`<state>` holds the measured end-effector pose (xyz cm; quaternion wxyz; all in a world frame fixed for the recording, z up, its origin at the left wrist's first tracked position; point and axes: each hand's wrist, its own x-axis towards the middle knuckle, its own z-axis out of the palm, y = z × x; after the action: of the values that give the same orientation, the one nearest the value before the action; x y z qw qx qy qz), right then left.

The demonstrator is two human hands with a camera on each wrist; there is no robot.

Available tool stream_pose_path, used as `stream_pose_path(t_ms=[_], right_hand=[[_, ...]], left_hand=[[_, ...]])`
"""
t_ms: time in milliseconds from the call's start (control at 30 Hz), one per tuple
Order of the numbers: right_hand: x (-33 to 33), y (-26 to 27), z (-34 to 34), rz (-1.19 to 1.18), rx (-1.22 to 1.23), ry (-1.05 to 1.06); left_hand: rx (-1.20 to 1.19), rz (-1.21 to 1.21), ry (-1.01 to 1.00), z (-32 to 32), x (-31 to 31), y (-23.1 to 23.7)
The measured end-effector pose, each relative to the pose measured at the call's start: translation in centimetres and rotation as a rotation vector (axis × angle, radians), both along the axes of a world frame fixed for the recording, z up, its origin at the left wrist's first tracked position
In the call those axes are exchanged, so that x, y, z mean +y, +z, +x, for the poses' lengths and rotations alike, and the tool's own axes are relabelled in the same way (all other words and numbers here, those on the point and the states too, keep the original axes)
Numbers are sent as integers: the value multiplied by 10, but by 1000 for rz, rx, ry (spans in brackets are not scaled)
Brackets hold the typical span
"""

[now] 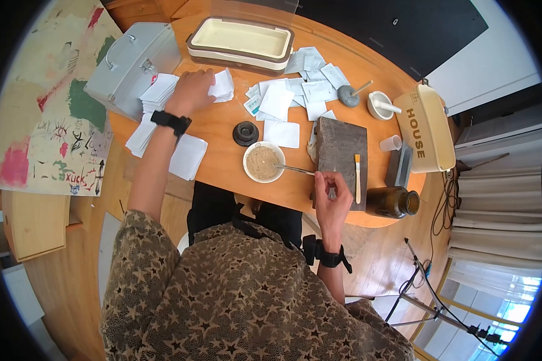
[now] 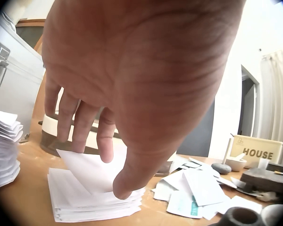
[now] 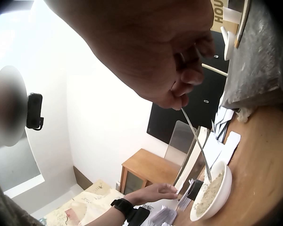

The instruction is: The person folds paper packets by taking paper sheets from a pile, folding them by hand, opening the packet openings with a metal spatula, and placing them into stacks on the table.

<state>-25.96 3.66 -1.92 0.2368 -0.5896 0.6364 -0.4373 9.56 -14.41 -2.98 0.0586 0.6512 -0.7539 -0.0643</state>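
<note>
My left hand [image 1: 190, 90] [image 2: 132, 80] reaches over a stack of white paper [image 1: 223, 86] [image 2: 92, 205], fingers extended and parted from the thumb. The thumb touches the top sheet, which is tilted up at one corner; whether the fingertips touch it cannot be told. My right hand [image 1: 334, 201] [image 3: 165, 61] pinches the end of a thin metal tool [image 1: 296, 170] [image 3: 198, 139]. The tool's far end rests in beige powder [image 1: 262, 162] [image 3: 211, 195] inside a white bowl [image 1: 264, 179] [image 3: 226, 188], left of the right hand in the head view.
Other paper stacks [image 1: 188, 157] and a metal case [image 1: 132, 66] stand left. Behind are a cream tray [image 1: 241, 39] and scattered packets [image 1: 319, 90]. A dark round holder [image 1: 245, 133] sits by the bowl. Right are a dark slab [image 1: 341, 144], brush [image 1: 358, 180], mortar [image 1: 378, 108] and brown jar [image 1: 388, 203].
</note>
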Motion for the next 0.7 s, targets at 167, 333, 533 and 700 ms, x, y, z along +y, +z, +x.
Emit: stream_pose_path(t_ms=[167,333,533,700], right_hand=[[0,2,0,3,-19,-9],[-1,7,-2,-25,-45,-40],[-1,10,-7,-43,-155,-53],[-2,16,-5,-44,-170,-67]], left_hand=[[107,-151,-32,-30,53,21],[279,-213,-36,-64,109,21],[315,-118,7,-93,149,11],[314,-115,19,-101,163,10]])
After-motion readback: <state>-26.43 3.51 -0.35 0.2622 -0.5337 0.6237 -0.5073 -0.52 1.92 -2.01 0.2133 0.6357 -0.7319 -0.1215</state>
